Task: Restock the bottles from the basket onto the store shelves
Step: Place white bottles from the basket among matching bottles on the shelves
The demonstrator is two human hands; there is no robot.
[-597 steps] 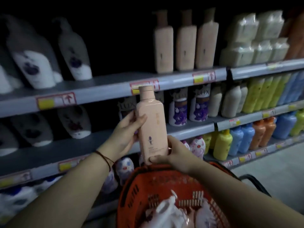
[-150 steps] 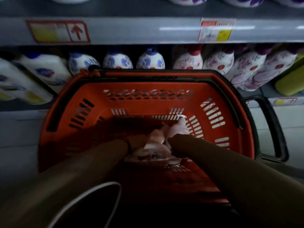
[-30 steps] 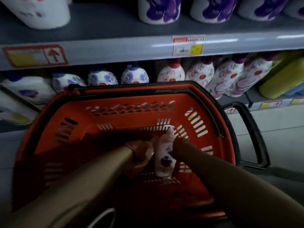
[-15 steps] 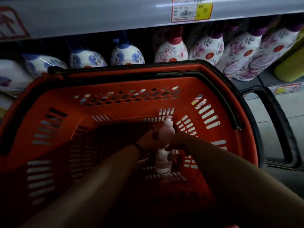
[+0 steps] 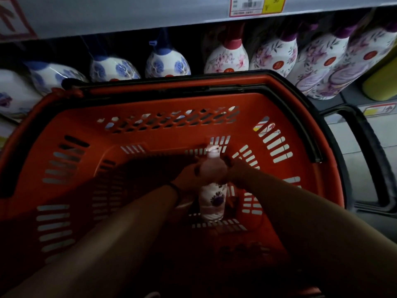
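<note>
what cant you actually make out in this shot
- Head view: the orange plastic basket floor nearest the camera is hidden by both forearms and deep shadow.
- The left hand and right hand hold the pale pink flower-print pump bottle; individual fingers are too dark to read.
- The yellow price tag is cut off by the top edge.

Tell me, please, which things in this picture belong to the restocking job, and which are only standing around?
Belong to the job:
- pink bottle, upright inside the basket
- orange basket
- left hand and right hand, both holding the bottle near its top

Only standing around:
- blue-flowered bottles on the shelf behind
- pink and purple flowered bottles
- price tag on the shelf edge
</note>
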